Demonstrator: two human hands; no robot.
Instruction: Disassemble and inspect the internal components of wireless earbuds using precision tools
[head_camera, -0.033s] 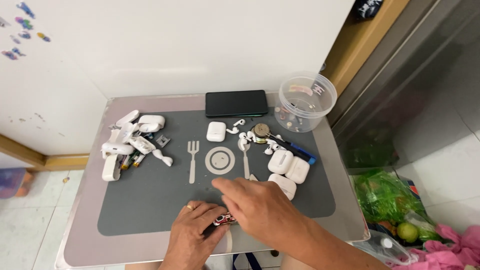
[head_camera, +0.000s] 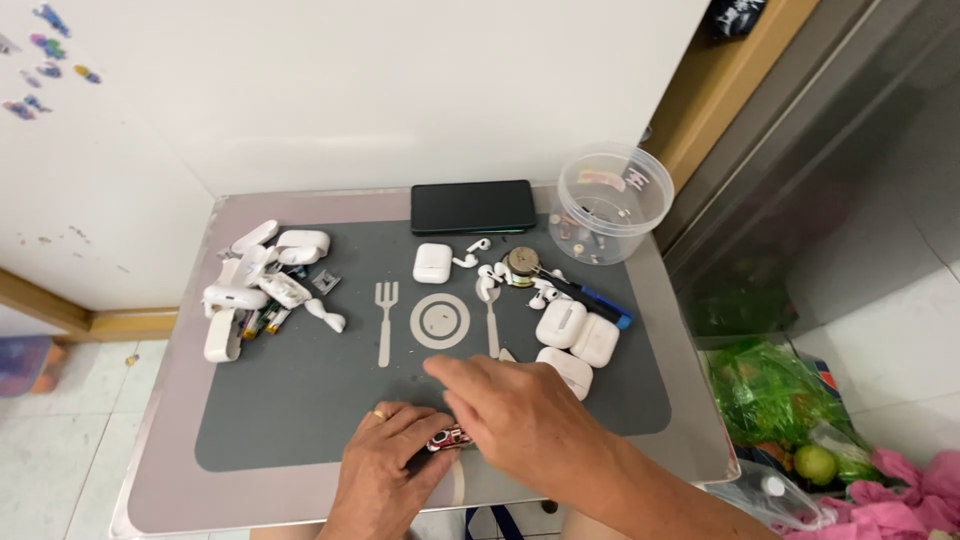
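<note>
My left hand (head_camera: 385, 470), with a ring on one finger, sits at the near edge of the grey placemat (head_camera: 300, 400) and pinches a small red and silver object (head_camera: 447, 438). My right hand (head_camera: 520, 410) lies palm down just right of it, fingers reaching left over the mat. Its thumb side meets the red object, and what is under the palm is hidden. Three white earbud cases (head_camera: 570, 335) lie just beyond my right hand.
A black phone (head_camera: 472, 206) lies at the mat's far edge beside a clear round plastic tub (head_camera: 610, 205). Loose earbuds (head_camera: 490, 275), one white case (head_camera: 432, 262) and a blue-handled tool (head_camera: 590, 298) lie mid-right. Opened white cases and parts (head_camera: 262, 285) are piled left. Bags (head_camera: 790, 400) lie on the floor at right.
</note>
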